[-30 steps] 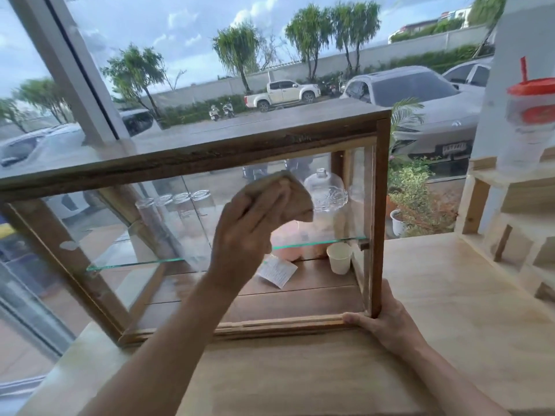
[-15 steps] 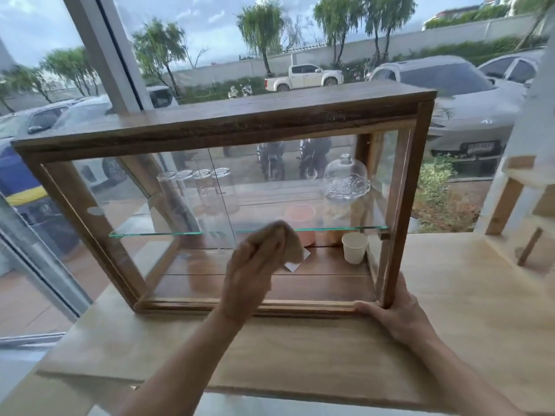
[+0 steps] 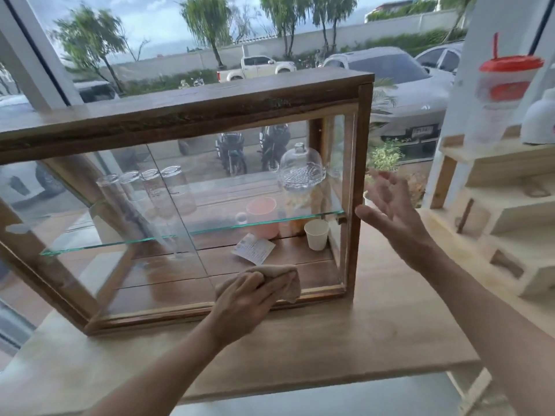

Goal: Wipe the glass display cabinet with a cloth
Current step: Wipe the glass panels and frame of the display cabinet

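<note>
Glass display cabinet (image 3: 186,115) is sitting on the wooden bench (image 3: 330,349). Your left hand (image 3: 243,304) is gripping the bunched cloth (image 3: 286,279) low against the front pane (image 3: 120,220); your right hand (image 3: 390,211) is hovering open beside the right post (image 3: 359,175). Wiping is proceeding; the next stroke probably needs the cabinet steadied.
</note>
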